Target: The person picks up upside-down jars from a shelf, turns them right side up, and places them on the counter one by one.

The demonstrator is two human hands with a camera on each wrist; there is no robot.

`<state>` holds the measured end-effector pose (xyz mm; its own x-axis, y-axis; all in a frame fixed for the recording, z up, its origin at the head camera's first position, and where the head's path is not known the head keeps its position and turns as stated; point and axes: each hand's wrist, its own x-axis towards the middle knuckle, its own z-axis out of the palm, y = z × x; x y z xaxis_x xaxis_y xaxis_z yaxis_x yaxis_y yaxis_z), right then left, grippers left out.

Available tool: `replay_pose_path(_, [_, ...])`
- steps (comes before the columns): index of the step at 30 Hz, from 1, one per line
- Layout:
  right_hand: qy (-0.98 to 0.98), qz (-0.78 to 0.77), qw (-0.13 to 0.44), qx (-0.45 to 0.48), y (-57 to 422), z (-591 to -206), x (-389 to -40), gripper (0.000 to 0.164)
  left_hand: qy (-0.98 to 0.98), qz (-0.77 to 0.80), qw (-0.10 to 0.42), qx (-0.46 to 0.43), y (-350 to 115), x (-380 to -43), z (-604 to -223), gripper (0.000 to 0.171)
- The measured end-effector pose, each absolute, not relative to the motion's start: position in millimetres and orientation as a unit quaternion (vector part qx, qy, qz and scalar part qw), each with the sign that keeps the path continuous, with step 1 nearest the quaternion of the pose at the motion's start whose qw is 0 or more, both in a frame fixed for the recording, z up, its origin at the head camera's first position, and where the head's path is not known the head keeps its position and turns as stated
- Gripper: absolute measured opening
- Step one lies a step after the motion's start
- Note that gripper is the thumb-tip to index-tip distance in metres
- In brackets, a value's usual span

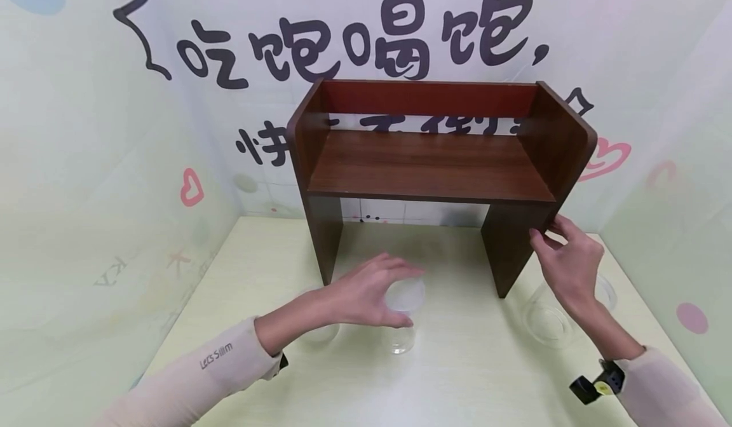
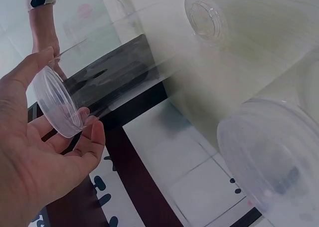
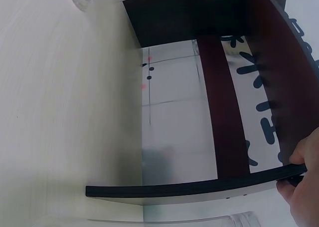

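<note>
A dark brown wooden desktop shelf (image 1: 431,163) stands on the table against the printed backdrop. In front of its lower opening, my left hand (image 1: 366,293) curls round the lidded top of a clear plastic jar (image 1: 402,341). The left wrist view shows thumb and fingers round the jar's translucent lid (image 2: 57,102). At the shelf's right side panel (image 1: 515,243), my right hand (image 1: 572,265) grips the panel's edge. In the right wrist view, thumb and fingers of the right hand (image 3: 306,182) lie on either side of that dark edge.
A second clear jar (image 1: 323,333) stands by the shelf's left panel, partly behind my left forearm; its lid (image 2: 269,152) is large in the left wrist view. Another clear jar (image 1: 549,325) is beside the right panel, partly behind my right wrist. Fabric walls surround the pale table (image 1: 452,382).
</note>
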<state>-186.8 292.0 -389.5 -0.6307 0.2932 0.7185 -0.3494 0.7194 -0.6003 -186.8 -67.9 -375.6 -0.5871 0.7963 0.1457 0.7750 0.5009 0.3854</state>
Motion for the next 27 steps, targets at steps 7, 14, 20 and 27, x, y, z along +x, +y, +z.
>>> replay_pose_path(7, [-0.819, 0.376, 0.434, 0.021, 292.5, -390.4, -187.0, 0.024, 0.869, 0.227, 0.014, 0.44, -68.0, -187.1, -380.6, 0.081])
replay_pose_path(14, [-0.816, 0.407, 0.41, 0.026, 290.8, -387.5, -186.2, 0.026, 0.869, 0.234, 0.007, 0.435, -71.8, -187.0, -382.9, 0.083])
replay_pose_path(20, [-0.833, 0.395, 0.385, 0.038, 293.4, -381.9, -183.7, 0.03, 0.87, 0.256, -0.03, 0.421, -82.9, -185.9, -380.2, 0.083])
replay_pose_path(27, [-0.865, 0.37, 0.332, 0.068, 306.8, -376.6, -173.7, 0.041, 0.874, 0.269, -0.107, 0.39, -104.1, -188.4, -377.1, 0.078])
